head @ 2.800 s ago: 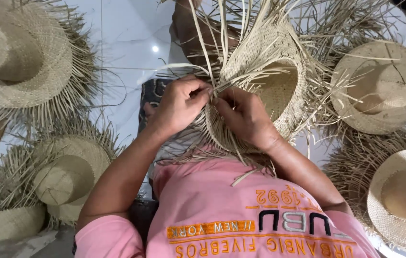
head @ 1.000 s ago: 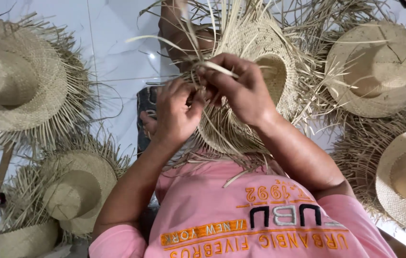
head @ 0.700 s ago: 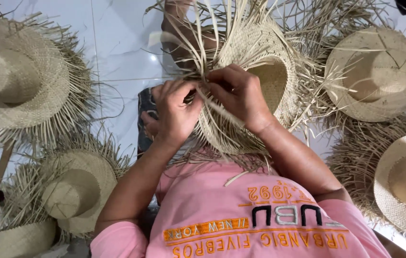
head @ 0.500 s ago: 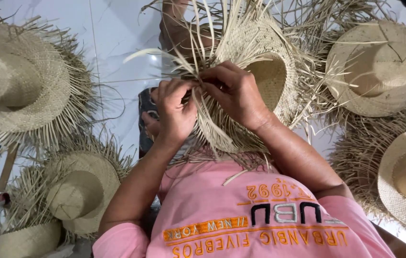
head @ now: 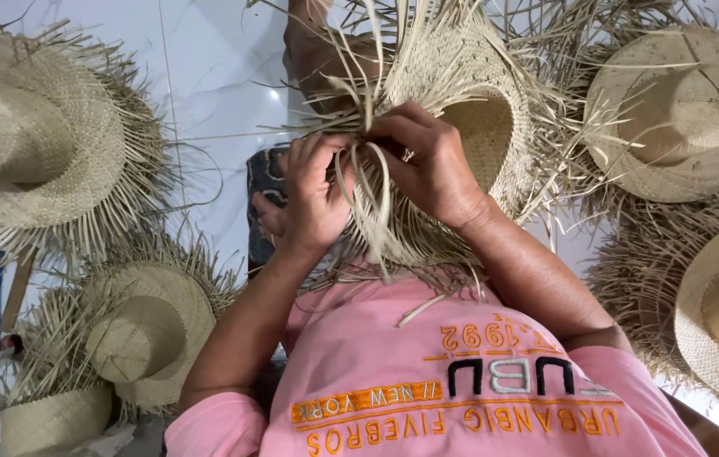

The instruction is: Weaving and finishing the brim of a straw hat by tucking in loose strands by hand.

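We have brought our right hand [head: 431, 165] down from its lifted pull, and both it and our left hand [head: 313, 199] now pinch loose strands [head: 372, 199] closed at the brim of the unfinished straw hat [head: 469, 110] on our lap.

Bright, even daylight fills the view; a small glare spot glints on the glossy white floor tiles [head: 207, 76] toward eleven o'clock. Shadows are soft and faint. Focus stays sharp at centre, while wide-angle distortion bends the straw hats [head: 30, 144] at the edges

Unfinished straw hat [head: 469, 110], crown open w/ loose strands, tilted in lap.
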